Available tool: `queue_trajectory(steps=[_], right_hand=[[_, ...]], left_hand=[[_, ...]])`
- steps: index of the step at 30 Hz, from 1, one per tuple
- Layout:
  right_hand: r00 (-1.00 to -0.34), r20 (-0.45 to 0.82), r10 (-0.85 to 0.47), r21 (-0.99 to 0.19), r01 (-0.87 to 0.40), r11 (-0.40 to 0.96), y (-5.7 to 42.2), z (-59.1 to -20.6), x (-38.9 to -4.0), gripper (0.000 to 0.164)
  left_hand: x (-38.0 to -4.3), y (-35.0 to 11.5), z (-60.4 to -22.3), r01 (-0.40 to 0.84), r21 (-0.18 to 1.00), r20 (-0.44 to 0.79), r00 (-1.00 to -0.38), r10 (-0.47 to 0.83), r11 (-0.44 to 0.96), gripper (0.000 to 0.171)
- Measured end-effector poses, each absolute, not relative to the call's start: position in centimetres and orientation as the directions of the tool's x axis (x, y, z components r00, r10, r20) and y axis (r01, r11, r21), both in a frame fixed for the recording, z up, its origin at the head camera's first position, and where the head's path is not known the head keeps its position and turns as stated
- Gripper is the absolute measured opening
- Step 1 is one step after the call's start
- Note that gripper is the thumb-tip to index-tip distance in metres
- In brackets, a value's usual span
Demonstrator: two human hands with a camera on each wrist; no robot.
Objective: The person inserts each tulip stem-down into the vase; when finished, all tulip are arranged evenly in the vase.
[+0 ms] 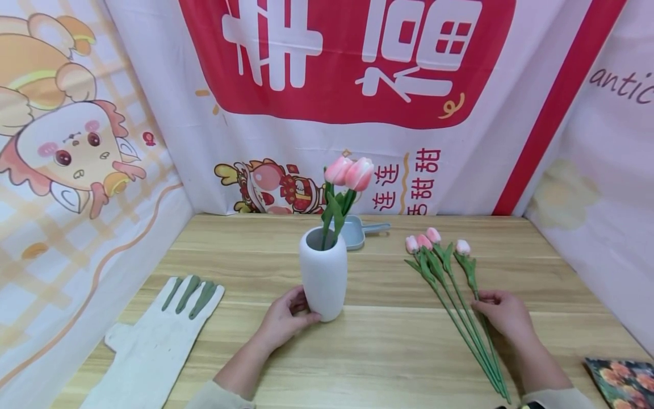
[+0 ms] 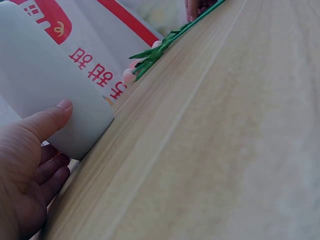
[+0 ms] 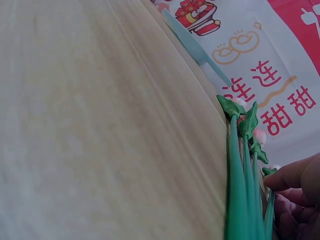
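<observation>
A white vase (image 1: 323,281) stands upright on the wooden table, with two pink tulips (image 1: 349,174) leaning out of its mouth. My left hand (image 1: 287,319) holds the vase low on its left side. In the left wrist view the thumb (image 2: 56,119) lies along the vase wall and the fingers reach behind it. On the right, several pink tulips (image 1: 449,289) with long green stems lie on the table. My right hand (image 1: 506,313) pinches the stem of the rightmost tulip (image 1: 464,247) between thumb and forefinger, just below its leaves.
Behind the vase sits a grey-blue square dish with a handle (image 1: 375,228). A white hand-shaped board (image 1: 153,341) with green finger strips lies at the left. A flower-patterned item (image 1: 625,382) is at the lower right corner. Printed cloths (image 1: 337,136) hang around the table's back and sides.
</observation>
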State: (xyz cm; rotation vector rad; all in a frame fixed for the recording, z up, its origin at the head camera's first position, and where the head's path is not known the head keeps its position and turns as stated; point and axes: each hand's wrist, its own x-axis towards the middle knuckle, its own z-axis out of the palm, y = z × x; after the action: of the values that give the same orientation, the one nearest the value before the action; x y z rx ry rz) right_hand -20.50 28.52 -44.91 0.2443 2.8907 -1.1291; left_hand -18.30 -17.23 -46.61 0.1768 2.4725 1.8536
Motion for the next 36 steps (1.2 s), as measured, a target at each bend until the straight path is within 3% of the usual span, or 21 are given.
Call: queue_trajectory(steps=[6,16,22,24,28,36], right_hand=[[-0.980,-0.106,0.166,-0.701,0.193,0.687,28.5,-44.9,-20.6,0.045],[-0.958,-0.183,0.219,-0.875,0.260,0.408,28.9,-43.8,-20.8,0.053],[-0.962,-0.186,0.200,-0.969,0.213,0.123,28.0,-41.9,-21.1,0.006],[-0.968,-0.182,0.176,-0.983,0.184,-0.003,27.5,-41.3,-21.1,0.015],[-0.983,-0.126,0.131,-0.976,0.100,-0.193,26.0,-40.0,-21.2,0.014],[-0.994,-0.064,0.088,-0.931,0.028,-0.365,22.7,-37.3,-21.2,0.021]], left_hand=[[-18.3,-17.3,-46.8,0.065,0.955,0.030,-0.992,0.124,0.288,0.065],[-18.1,-17.2,-46.5,0.063,0.960,0.031,-0.993,0.118,0.274,0.063],[-18.1,-17.2,-46.5,0.063,0.963,0.034,-0.993,0.117,0.260,0.064],[-18.2,-17.2,-46.5,0.059,0.963,0.030,-0.993,0.115,0.264,0.064],[-18.2,-17.2,-46.6,0.062,0.955,0.029,-0.993,0.116,0.289,0.066],[-18.3,-17.3,-46.6,0.056,0.956,0.023,-0.993,0.115,0.287,0.065]])
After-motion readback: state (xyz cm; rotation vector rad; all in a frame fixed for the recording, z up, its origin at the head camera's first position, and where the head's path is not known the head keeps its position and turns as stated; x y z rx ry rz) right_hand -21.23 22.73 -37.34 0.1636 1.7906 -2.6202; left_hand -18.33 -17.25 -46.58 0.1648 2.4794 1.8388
